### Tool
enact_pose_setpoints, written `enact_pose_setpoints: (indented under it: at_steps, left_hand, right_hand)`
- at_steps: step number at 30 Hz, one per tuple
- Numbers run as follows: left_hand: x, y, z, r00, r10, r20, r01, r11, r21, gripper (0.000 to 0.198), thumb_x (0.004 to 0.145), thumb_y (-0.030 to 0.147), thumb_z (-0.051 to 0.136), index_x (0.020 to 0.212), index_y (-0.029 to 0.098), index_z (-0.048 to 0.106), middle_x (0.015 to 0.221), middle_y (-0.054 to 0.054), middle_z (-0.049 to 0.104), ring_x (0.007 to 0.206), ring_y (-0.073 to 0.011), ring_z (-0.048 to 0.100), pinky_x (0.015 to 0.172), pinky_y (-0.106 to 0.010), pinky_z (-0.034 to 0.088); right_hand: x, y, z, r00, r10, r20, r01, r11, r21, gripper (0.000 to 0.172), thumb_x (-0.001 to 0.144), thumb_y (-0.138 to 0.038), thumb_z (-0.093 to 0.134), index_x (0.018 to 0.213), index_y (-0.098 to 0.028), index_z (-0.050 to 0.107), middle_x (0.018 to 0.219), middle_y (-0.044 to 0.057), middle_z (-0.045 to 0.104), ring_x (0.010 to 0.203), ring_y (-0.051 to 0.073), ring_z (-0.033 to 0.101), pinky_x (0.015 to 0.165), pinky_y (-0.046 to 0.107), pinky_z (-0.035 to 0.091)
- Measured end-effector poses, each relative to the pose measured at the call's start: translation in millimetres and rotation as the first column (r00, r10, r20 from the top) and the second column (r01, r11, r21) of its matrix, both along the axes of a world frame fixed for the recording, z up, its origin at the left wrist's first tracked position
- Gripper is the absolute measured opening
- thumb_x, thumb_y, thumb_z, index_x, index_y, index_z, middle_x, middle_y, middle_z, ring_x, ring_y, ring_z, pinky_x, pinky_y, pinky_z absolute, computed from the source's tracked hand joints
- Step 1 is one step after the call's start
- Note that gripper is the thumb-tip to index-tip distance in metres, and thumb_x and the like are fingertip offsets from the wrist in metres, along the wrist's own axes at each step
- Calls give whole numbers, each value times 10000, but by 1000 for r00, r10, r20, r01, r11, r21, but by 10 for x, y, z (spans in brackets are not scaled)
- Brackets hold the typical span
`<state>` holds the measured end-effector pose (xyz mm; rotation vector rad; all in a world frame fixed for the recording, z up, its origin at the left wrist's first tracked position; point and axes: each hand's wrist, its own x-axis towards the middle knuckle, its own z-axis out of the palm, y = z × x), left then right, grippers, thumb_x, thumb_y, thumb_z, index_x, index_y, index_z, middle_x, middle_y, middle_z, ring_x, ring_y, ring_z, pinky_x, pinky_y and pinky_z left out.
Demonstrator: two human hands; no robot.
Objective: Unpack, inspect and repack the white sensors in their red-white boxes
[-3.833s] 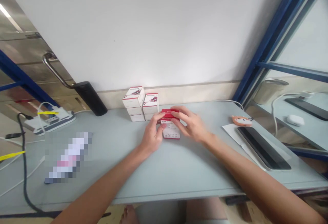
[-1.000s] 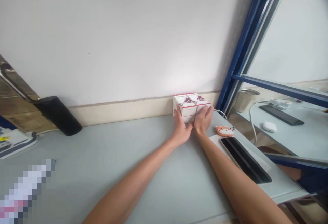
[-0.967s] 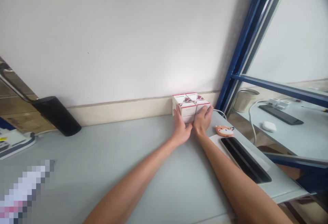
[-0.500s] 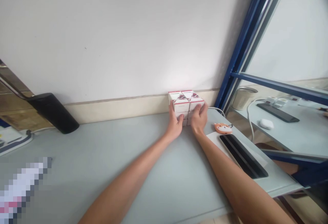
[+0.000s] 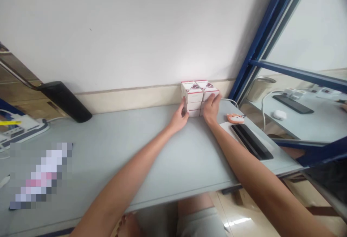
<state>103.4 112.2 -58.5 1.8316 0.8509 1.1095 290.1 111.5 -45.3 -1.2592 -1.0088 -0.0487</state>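
Desk (image 5: 151, 157): white boxes (image 5: 196, 97) stacked upright against the wall (image 5: 121, 30); left hand (image 5: 179, 119), right hand (image 5: 210, 108) pressing their sides.

Stacked boxes (image 5: 195, 97) are set on the worktop (image 5: 135, 150) between the left fingers (image 5: 182, 109) and right fingers (image 5: 212, 103), with a fox-shaped case (image 5: 235, 118) and a flat device (image 5: 251, 146) placed just right of them.

Head view, fwd & down. L hand (image 5: 179, 119) against left side of block of white-and-red boxes (image 5: 195, 97); R hand (image 5: 210, 108) on block's front right, fingers spread. Block on grey table (image 5: 151, 157), just by wall skirting (image 5: 135, 97). Right of R hand: orange fox-face case (image 5: 235, 118), black tablet (image 5: 251, 136) on white paper (image 5: 224, 126). Far L: power strip (image 5: 24, 130), pixelated item (image 5: 40, 173).
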Motion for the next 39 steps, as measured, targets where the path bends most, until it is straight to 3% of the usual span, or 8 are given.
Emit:
enact_pose_setpoints:
  at_steps: [6, 10, 18, 28, 34, 39]
  left_hand:
    - [-36, -94, -40, 990, 26, -136, -21, 999, 40, 815, 943, 105, 524, 1699, 234, 249, 1589, -133, 562, 1363, -256, 639, 1206, -429, 454]
    - [-96, -187, -45, 981, 45, -187, -39, 999, 35, 733, 926, 80, 511, 1642, 150, 372, 1514, -177, 623, 1357, -268, 642, 1202, -441, 458]
    - [-213, -306, 3, 967, 24, -254, -16, 999, 34, 648, 923, 54, 467, 1565, 137, 480, 1466, -155, 666, 1374, -228, 629, 1213, -396, 447]
    - [-264, -531, 150, 892, 61, -448, -17, 995, 101, 762, 936, 177, 548, 1669, 181, 340, 1572, -175, 571, 1376, -337, 606, 1164, -452, 452]
    - [-276, -598, 196, 848, 84, -524, -17, 991, 131, 756, 966, 207, 495, 1690, 168, 284, 1574, -179, 567, 1318, -323, 636, 1092, -409, 486]
    - [-281, -589, 191, 832, 89, -548, -13, 990, 141, 748, 979, 221, 468, 1695, 158, 263, 1581, -190, 556, 1324, -335, 632, 1088, -420, 485]
  right_hand:
    - [16, -25, -4, 1000, 4, -5, -5, 1000, -5, 497, 1097, -549, 263, 1413, -223, 465, 1459, 177, 581, 1392, 264, 546, 1206, 523, 379]
    - [-4, -77, 4, 999, 12, -31, -14, 999, -52, 536, 1102, -557, 242, 1469, -212, 427, 1524, 189, 553, 1418, 273, 536, 1209, 515, 365]
    - [-40, -132, 31, 1000, -2, -31, 1, 998, -56, 571, 1103, -546, 261, 1512, -190, 439, 1513, 191, 576, 1400, 275, 553, 1194, 457, 384]
    - [-40, -72, 39, 999, -33, 0, 33, 999, -28, 574, 1077, -608, 277, 1453, -229, 488, 1432, 169, 636, 1332, 301, 610, 1111, 485, 463]
    - [-44, -87, 38, 999, -35, 5, 35, 999, -8, 595, 1067, -645, 305, 1448, -242, 523, 1390, 156, 671, 1264, 295, 639, 1079, 460, 479]
    - [-16, -121, 63, 1000, -19, 4, 19, 1000, -3, 644, 1053, -672, 340, 1410, -196, 585, 1274, 156, 725, 1074, 278, 676, 1006, 434, 510]
